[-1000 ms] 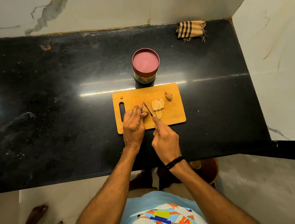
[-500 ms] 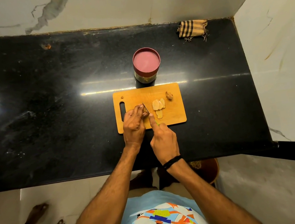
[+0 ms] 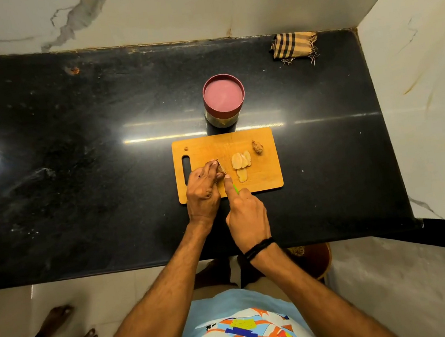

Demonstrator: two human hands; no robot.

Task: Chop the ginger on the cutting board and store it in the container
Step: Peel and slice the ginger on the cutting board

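Left hand [image 3: 203,191] sits over the left half of the cutting board [image 3: 213,147], fingers curled, their tips pinching the ginger piece [image 3: 219,168] down against the wood. Right hand [image 3: 246,215] is wrapped round the green handle of the knife [image 3: 235,188], index finger laid straight along the back of the blade. We see the blade meeting the ginger piece just beside the left fingertips. We note pale slices [image 3: 241,161] lying flat to the right of the blade, overlapping one another, with one more slice just below them. Apart from these, nearer the board's far right corner, lies a brown stub [image 3: 257,147]. A small crumb [image 3: 186,148] sits near the far left corner, above the board's handle slot. The container [image 3: 223,95], round with a dark red lid, stands on the black counter [image 3: 76,172] just behind the board's far edge; we cannot tell whether the two touch. A striped cloth [image 3: 294,46] lies folded at the counter's far right corner, well apart from the board. A black band [image 3: 259,247] circles the right wrist. Another person's bare feet [image 3: 56,319] show on the floor at lower left.
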